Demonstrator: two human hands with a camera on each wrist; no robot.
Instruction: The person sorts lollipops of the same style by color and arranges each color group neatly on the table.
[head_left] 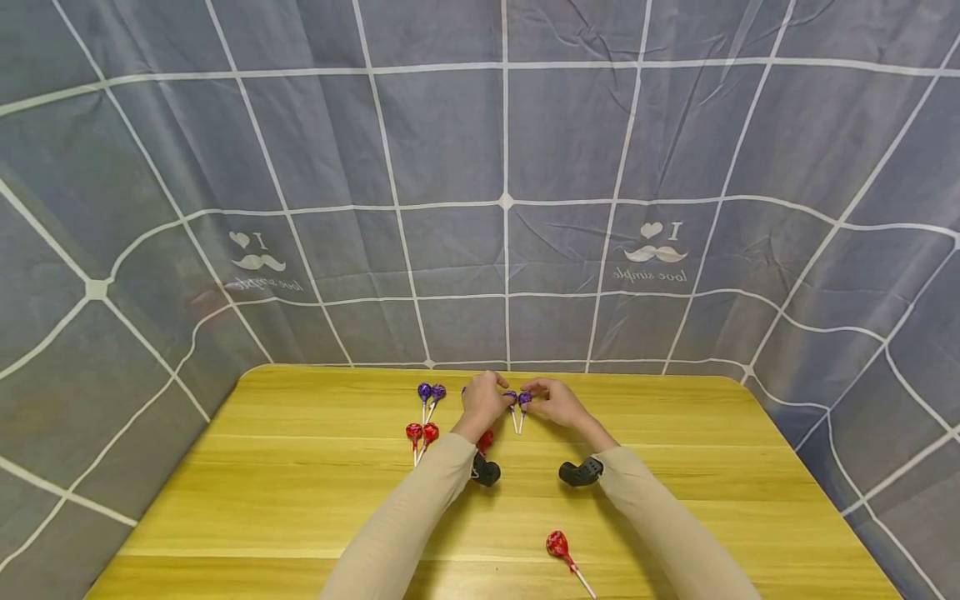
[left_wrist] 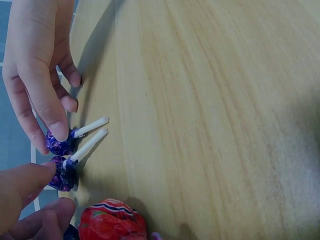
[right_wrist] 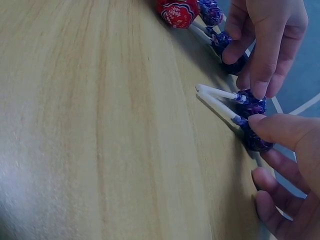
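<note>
Two purple-wrapped lollipops lie side by side near the far table edge, their white sticks converging toward me. My right hand (head_left: 557,402) pinches the head of the right purple lollipop (right_wrist: 256,140) between thumb and forefinger. On the head of the left purple lollipop (left_wrist: 64,177) rests a fingertip of my left hand (head_left: 483,404), its fingers extended. Under the left hand, two more purple lollipops (right_wrist: 211,12) show in the right wrist view, beside a red lollipop (right_wrist: 177,12). In the head view the left hand and forearm partly cover this group.
To the left lie a purple pair (head_left: 431,391) and, nearer, a red pair (head_left: 422,432). A single red lollipop (head_left: 557,544) lies toward the front. The wooden table (head_left: 300,483) meets a grey checked curtain (head_left: 450,250) at its far edge.
</note>
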